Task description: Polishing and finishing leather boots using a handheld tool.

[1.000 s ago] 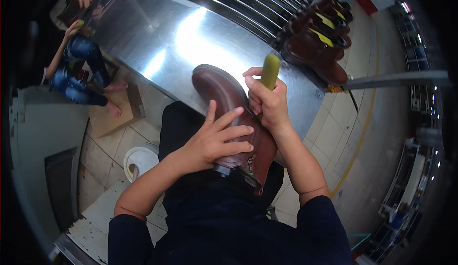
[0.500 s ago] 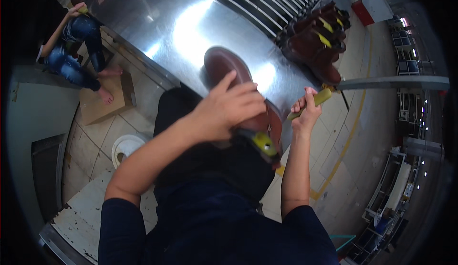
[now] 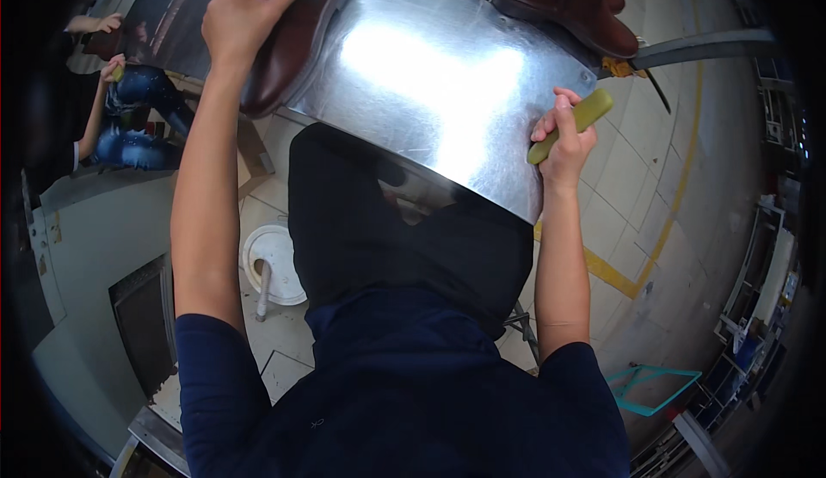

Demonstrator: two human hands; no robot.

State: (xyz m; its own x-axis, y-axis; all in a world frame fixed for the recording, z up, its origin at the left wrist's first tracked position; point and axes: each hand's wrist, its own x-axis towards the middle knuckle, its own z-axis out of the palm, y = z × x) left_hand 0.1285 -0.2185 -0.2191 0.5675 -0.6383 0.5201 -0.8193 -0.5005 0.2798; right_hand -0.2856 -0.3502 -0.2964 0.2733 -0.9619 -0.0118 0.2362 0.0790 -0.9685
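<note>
Head view: boot [image 3: 288,56] sits upper left, toe angled down-frame, toe end around the surface's [image 3: 379,104] near edge. Can't tell if it's resting or lifted. Left hand [image 3: 237,26] is wrapped on it by the dark top piece, thumb spread across the leather; finger contact is partly hidden. Likely gripped there because the top is the easiest part to hold and leaves the toe free of fingers.

Right hand [image 3: 565,141] is curled around the tool [image 3: 594,110], by the surface's right end, both tool ends sticking out. Probably parked out there to stay well apart from the boot.

Materials: boot is smooth brown leather with a soft sheen, rounded toe, dark sole edge. Tool is a yellow-green bar, rounded end, looks matte. Surface is bare metal, scuffed, strong glare mid-frame. More boots [image 3: 594,26] upper right, similar brown, bunched together, toes pointing right.
</note>
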